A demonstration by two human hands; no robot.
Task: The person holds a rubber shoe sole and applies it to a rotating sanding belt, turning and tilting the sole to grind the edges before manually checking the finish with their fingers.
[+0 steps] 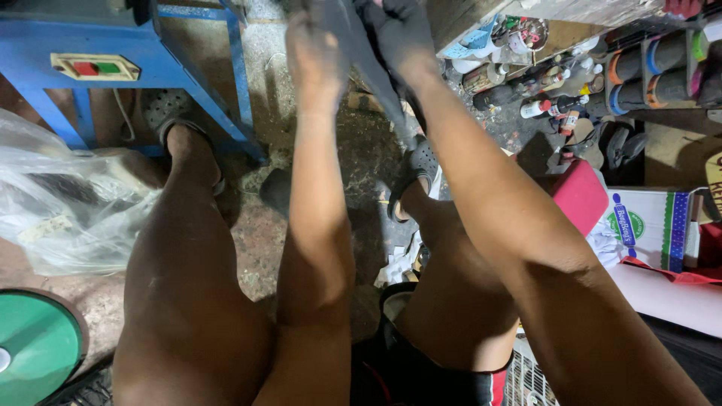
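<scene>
Both my arms stretch forward over my bare knees toward the top of the view. My left hand [314,46] grips one edge of a long dark grey strip of material [368,64] that slants down to the right. My right hand [402,30], blackened with grime, holds the same strip near its upper end. The fingers of both hands are partly cut off by the top edge of the frame. My feet in dark perforated sandals [417,169] rest on the rough concrete floor below.
A blue metal stand [218,90] with a red-and-green switch is at upper left. A clear plastic bag [68,203] and a green disc [34,346] lie at left. Bottles, jars and tape rolls [556,98] crowd the upper right; a red block [580,197] and cardboard box [650,225] sit at right.
</scene>
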